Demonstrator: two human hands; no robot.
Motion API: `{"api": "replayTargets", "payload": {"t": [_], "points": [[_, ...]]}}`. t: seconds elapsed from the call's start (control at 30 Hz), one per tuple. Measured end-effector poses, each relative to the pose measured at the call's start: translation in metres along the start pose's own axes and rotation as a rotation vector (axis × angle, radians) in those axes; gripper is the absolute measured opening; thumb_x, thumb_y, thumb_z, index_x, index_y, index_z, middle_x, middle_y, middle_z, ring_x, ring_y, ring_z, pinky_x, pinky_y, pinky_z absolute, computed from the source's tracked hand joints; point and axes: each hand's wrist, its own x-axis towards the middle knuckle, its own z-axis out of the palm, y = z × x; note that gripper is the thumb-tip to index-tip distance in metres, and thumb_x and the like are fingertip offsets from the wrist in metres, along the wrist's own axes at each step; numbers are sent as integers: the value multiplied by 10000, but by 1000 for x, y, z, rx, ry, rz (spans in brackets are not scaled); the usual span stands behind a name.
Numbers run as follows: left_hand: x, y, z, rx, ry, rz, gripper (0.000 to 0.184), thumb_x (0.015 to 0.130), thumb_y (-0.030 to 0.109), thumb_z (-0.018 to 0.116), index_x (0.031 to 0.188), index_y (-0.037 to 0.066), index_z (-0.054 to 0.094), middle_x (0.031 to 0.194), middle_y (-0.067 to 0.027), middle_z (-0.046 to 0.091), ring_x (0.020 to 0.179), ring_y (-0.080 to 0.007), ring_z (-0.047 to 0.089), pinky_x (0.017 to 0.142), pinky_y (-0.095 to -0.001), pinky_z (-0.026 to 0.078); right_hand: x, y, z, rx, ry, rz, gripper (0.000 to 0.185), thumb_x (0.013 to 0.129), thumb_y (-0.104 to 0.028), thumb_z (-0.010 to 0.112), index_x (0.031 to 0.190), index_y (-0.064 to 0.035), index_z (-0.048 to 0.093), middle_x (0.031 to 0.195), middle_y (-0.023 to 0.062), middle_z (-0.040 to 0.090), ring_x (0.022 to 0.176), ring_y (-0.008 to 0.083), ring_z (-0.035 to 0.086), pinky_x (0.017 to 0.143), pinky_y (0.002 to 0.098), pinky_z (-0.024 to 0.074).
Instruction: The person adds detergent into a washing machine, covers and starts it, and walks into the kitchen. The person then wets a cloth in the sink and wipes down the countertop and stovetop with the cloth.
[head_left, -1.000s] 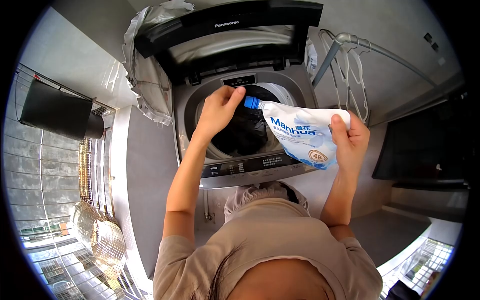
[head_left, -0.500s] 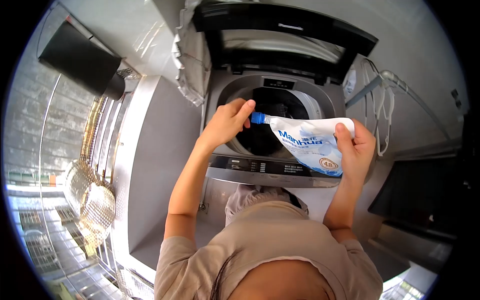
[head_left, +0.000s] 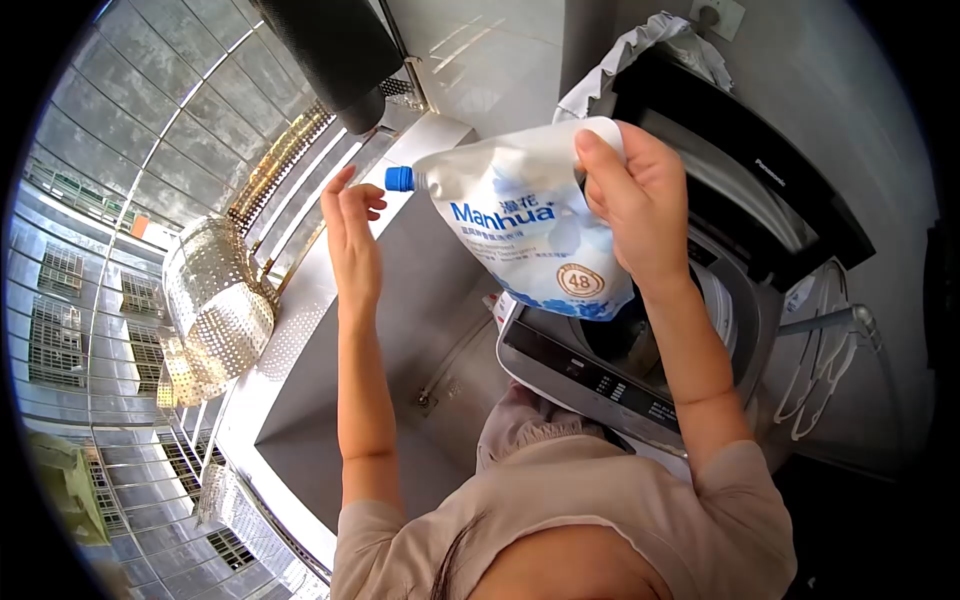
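My right hand point(head_left: 640, 195) grips the bottom end of a white and blue detergent pouch point(head_left: 525, 225), thumb on its front. The pouch lies on its side in the air, its "Manhua" print facing me. A blue screw cap point(head_left: 399, 179) sits on the spout, which points left. Just left of the cap is my left hand point(head_left: 352, 235), raised with nothing in it, its fingers loosely bent and apart from the cap. Behind and below the pouch stands a top-loading washing machine point(head_left: 590, 375) with its dark lid point(head_left: 740, 165) up. The pouch and my right arm hide part of the drum.
A grey-white ledge point(head_left: 300, 350) runs along the left, beside a window with a metal grille point(head_left: 150, 160). Perforated metal sheet point(head_left: 220, 300) curls there. A black cylinder point(head_left: 335, 55) hangs at the top. White hangers point(head_left: 825, 375) and a grey pipe point(head_left: 825, 320) are at right.
My view has turned left. The pouch has moved left, away from over the drum toward the ledge. My left hand has come off the blue cap, which stays on the spout.
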Motion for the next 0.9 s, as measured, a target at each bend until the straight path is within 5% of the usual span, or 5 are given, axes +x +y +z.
{"api": "replayTargets", "payload": {"t": [0.1,0.4,0.6,0.73,0.9], "points": [[12,-8,-30,65,237,-91,408,995,324,383,1233,-1,448,1050,-85,545,945,-140,523,825,-285,420,72,38,42,69,-67,-24,237,887,-193,564,723,-22,571,558,-48,457,493,22,391,442,210,301],[6,-72,-65,88,262,-287,314,962,207,477,1192,-6,483,1068,-75,545,975,-130,519,842,-271,420,229,167,147,130,-52,-190,241,925,-213,531,749,-50,558,585,-43,482,512,30,387,465,207,307],[-7,-113,-65,66,223,-387,253,936,156,514,1137,1,518,1071,-66,556,949,-120,525,836,-257,431,258,273,120,-354,69,74,215,926,-217,507,893,-24,596,672,45,608,633,165,569,606,315,444],[-16,-126,-56,109,170,-456,281,933,199,520,1143,13,527,1072,-67,567,959,-142,557,824,-279,435,264,269,113,-580,268,-163,339,885,-190,529,1148,21,498,1141,218,557,1056,360,536,888,411,435],[-17,-124,-20,16,69,-514,300,933,218,513,1154,16,531,1072,-78,574,968,-158,574,816,-290,438,143,145,68,-513,-33,-670,320,798,-61,600,1108,-20,531,1203,169,496,1035,338,526,905,383,413]]}}
